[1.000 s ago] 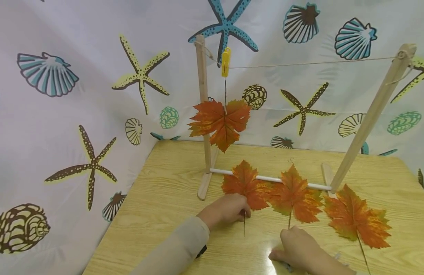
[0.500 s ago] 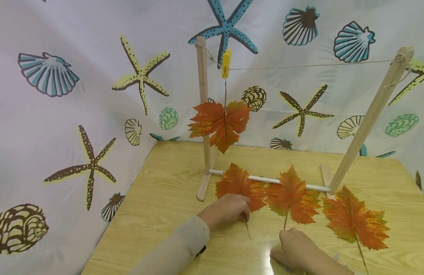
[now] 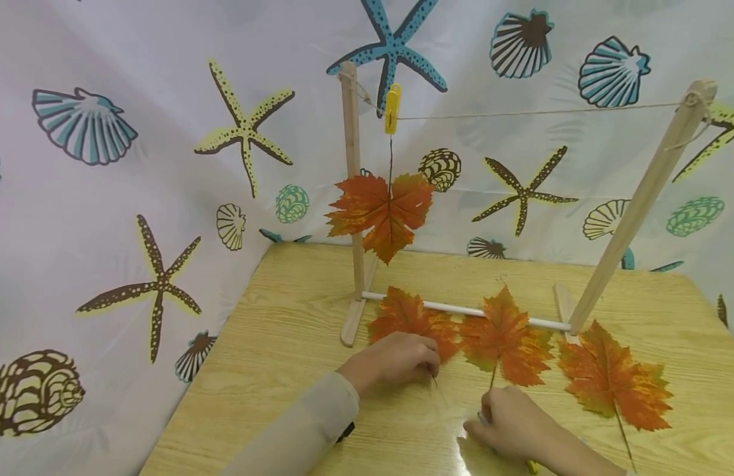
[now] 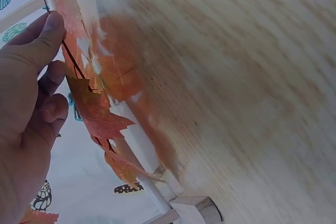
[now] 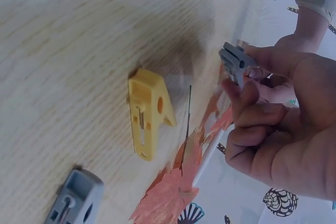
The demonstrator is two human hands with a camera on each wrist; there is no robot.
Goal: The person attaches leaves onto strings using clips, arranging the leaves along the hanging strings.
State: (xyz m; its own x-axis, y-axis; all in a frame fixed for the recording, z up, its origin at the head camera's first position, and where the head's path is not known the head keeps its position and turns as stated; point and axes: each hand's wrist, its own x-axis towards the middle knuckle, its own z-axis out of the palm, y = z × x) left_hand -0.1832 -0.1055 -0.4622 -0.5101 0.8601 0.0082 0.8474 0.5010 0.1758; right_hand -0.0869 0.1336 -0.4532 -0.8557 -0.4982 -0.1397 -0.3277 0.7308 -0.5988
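Observation:
My left hand (image 3: 393,360) pinches the thin stem of an orange maple leaf (image 3: 403,314); in the left wrist view thumb and fingertips meet on that stem (image 4: 71,56). A grey clothespin (image 5: 236,61) is pinched between thumb and fingers of my right hand (image 5: 283,119), just above the table in the right wrist view. The middle leaf (image 3: 504,337) lies beyond my right hand, its stem running toward the knuckles. Another leaf (image 3: 611,377) lies to the right. One leaf (image 3: 381,208) hangs stem-up from a yellow clothespin (image 3: 392,109) on the string.
A wooden stand with a left post (image 3: 350,132), a right post (image 3: 647,192) and a white bottom rod (image 3: 456,309) carries the string (image 3: 522,114). On the table (image 5: 79,51) lie a loose yellow clothespin (image 5: 147,111) and another grey clothespin (image 5: 76,198). A patterned curtain (image 3: 164,165) stands behind.
The left leaf has shifted slightly left and its stem end has swung right in my left hand. My right hand has risen slightly with the grey clothespin, uncovering part of a yellow one.

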